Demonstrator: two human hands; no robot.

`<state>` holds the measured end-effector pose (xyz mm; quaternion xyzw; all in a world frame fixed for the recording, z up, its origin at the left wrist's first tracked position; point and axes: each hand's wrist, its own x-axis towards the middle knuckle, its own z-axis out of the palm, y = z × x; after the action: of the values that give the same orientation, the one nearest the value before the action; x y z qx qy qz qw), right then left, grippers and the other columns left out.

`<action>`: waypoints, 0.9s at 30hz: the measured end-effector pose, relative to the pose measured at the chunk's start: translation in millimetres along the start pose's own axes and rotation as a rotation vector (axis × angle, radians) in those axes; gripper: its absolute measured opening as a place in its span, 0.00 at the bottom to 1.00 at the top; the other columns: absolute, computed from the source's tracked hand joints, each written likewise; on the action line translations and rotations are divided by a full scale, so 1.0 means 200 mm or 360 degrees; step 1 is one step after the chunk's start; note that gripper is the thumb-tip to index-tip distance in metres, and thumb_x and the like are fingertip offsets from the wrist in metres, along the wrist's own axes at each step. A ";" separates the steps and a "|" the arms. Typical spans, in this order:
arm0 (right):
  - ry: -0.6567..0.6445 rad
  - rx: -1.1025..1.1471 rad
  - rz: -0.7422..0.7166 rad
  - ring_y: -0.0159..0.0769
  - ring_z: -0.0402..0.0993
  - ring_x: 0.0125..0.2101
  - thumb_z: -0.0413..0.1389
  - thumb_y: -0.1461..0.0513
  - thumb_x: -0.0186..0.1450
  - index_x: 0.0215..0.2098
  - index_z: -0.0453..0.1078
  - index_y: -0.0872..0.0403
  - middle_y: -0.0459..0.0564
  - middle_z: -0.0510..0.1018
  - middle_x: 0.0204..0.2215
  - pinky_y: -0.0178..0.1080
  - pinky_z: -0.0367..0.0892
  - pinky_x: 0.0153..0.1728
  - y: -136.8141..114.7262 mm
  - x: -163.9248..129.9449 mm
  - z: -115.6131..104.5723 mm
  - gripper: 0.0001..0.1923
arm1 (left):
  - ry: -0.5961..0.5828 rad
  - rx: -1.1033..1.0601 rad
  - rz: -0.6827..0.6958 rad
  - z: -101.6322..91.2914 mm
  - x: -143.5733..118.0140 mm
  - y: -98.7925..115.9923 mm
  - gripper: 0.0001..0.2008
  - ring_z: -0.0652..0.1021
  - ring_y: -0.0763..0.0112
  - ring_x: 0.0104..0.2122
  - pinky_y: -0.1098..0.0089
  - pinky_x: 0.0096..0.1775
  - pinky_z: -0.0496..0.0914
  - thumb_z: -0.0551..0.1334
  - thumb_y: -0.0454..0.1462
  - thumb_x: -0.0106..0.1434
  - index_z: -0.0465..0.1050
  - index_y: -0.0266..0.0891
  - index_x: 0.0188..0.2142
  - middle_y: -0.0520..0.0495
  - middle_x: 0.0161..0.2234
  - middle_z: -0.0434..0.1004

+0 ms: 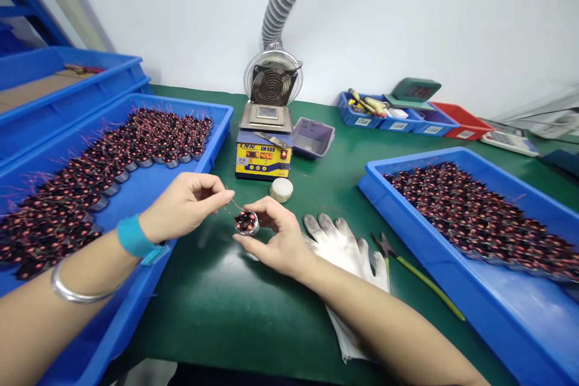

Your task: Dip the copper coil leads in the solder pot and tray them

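My right hand (275, 241) holds a small round wound coil (246, 222) in a metal ring, just above the green mat. My left hand (183, 205) pinches a thin copper wire lead (234, 203) that comes off that coil. A blue wrist strap (132, 236) and a silver bangle (75, 292) sit on my left forearm. The hands meet in front of a yellow and blue solder pot (263, 143) with a red digit display.
Blue trays (217, 132) (375, 184) filled with several coils flank me left and right. White gloves (339, 244) and green-handled cutters (407, 265) lie right of my hand. A small white jar (281, 189), grey tub (312, 137), fan (272, 81) with hose and small bins (398, 119) stand behind.
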<state>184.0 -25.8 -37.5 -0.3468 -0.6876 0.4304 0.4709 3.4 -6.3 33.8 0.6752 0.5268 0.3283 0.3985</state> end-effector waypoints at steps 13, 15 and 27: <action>0.0067 0.0068 0.0058 0.33 0.72 0.31 0.64 0.58 0.50 0.40 0.68 0.54 0.48 0.76 0.32 0.36 0.69 0.34 -0.05 0.16 -0.12 0.20 | 0.0268 -0.0114 -0.0086 -0.11 0.06 -0.12 0.13 0.66 0.74 0.19 0.74 0.22 0.61 0.61 0.45 0.51 0.67 0.38 0.19 0.51 0.17 0.66; 0.0219 -0.0121 0.0015 0.31 0.70 0.29 0.63 0.56 0.50 0.39 0.69 0.56 0.46 0.75 0.29 0.35 0.67 0.31 -0.07 0.32 -0.22 0.20 | 0.0111 0.0234 0.0046 -0.03 0.05 -0.15 0.12 0.70 0.71 0.23 0.72 0.27 0.65 0.59 0.45 0.53 0.70 0.38 0.24 0.49 0.21 0.71; 0.0522 -0.1414 0.0257 0.44 0.71 0.40 0.54 0.56 0.56 0.34 0.68 0.64 0.57 0.72 0.33 0.46 0.65 0.44 -0.08 1.29 -0.39 0.16 | -0.0537 0.0993 0.0136 0.03 0.02 -0.18 0.18 0.76 0.57 0.41 0.63 0.41 0.67 0.59 0.48 0.52 0.73 0.41 0.38 0.43 0.40 0.77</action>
<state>175.0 216.5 82.3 -0.6300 -0.6926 0.0696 0.3444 -7.2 1.0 -0.8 0.8305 0.4998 0.0517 0.2404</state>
